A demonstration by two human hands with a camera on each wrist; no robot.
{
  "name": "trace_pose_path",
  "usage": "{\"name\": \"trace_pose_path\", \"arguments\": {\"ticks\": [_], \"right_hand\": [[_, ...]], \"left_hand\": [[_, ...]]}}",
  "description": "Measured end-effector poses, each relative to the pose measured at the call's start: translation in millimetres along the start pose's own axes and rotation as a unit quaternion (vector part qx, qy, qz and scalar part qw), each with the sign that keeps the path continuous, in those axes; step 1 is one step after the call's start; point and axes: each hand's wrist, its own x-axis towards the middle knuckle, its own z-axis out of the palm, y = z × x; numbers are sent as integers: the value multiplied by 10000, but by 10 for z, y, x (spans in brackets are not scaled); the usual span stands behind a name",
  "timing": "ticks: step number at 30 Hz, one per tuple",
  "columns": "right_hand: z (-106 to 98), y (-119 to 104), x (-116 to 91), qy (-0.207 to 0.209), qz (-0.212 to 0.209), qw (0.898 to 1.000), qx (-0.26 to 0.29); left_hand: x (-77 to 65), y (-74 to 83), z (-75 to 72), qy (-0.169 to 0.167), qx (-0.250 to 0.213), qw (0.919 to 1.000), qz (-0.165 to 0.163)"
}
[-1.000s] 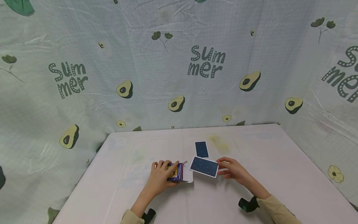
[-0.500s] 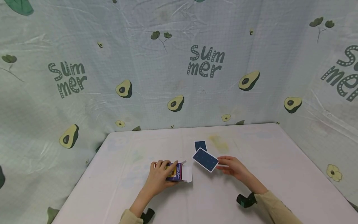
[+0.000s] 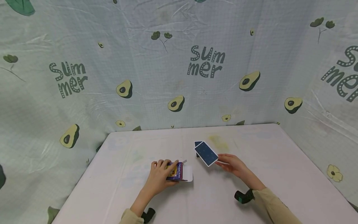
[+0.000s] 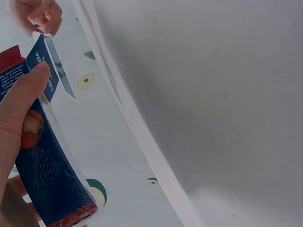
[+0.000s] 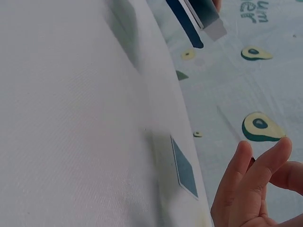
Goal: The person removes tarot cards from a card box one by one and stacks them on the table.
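Observation:
My left hand (image 3: pixel 160 178) grips a small blue-purple card box (image 4: pixel 52 161), its thumb lying across the printed side in the left wrist view. The white end flap (image 3: pixel 187 173) of the box stands out toward the right. In my right hand (image 3: pixel 233 165) a dark blue, white-edged card (image 3: pixel 206 153) is pinched by one corner, tilted above the table. Behind it, a second card (image 5: pixel 184 168) of the same colour lies on the table, mostly covered from the head view. The right wrist view shows the right hand's fingers, with the held card almost hidden.
A white cloth covers the table (image 3: pixel 251 143), with a yellowish stain (image 3: pixel 219 142) near the far side. Behind the table hangs a pale curtain (image 3: pixel 151 71) printed with avocados and lettering. Dark wrist cameras (image 3: pixel 244 197) sit at both sleeves.
My right hand has moved slightly up and away, turning the held card steeper until it overlaps the card on the table in the head view. The left hand and box stay put.

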Motion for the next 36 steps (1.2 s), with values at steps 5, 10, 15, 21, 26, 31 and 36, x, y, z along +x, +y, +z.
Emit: {"name": "trace_pose_path", "arguments": {"ticks": [5,10,15,21,26,31,36], "right_hand": [[39,-31,34,151,18,9998,84],[74,-69,67,304,60,9995,112],[96,-85,94,334,30,9993,176],[127,-103,172,454,3,9983,378],[144,-107,254,514,-19,9970,585],[165,-104,325,611,-46,9953,748],[183,-101,385,631,-74,9953,731]], "left_hand": [[8,7,8,8,11,10000,-1],[4,14,18,50,44,10000,35],[-4,27,28,-36,-5,10000,4],[4,42,33,-44,-68,10000,-9],[20,52,36,-57,-96,9999,11],[27,61,41,-50,-81,10000,24],[31,72,48,-13,-86,9999,57]]}}
